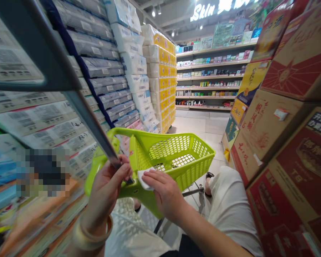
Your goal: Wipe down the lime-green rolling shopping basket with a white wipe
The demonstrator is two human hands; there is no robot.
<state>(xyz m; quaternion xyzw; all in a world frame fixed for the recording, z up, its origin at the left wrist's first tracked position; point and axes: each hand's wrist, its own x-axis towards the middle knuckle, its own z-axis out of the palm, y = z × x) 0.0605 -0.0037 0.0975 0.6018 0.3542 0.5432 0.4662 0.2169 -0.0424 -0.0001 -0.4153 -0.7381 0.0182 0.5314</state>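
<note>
While the left hand (109, 184) has its fingers curled closed around the lower end of a grey metal pole (92, 125), the right hand (167, 191) lies over a folded white cloth (147, 178), its fingers together and only slightly bent, holding the cloth down on the rim of a lime-green cart basket (195, 173). That basket sits right in front of the person, close to the knees, with its far end pointing up the aisle. I can't see the right thumb, so how it bears on the cloth I cannot tell.

From where I stand, the cloth seems the likeliest thing to go astray: held mostly by flat fingers on a narrow, curved rim, it could slip off or drop into the basket if the pressure slackens. The cart could roll or swing if pushed hard from one side, and a careless turn of the pole might knock the wrapped packs (107, 66) stacked on the left. A sandalled foot rests near the cart's metal frame (194, 191), where a wheel could bump it.

Pale tiles make up the floor (211, 125). Printed cartons (280, 117) rise on the right, yellow-and-white packs (163, 85) stand farther off on the left, and at the far end shelves (214, 76) of small goods run beneath a lit sign (214, 10).
</note>
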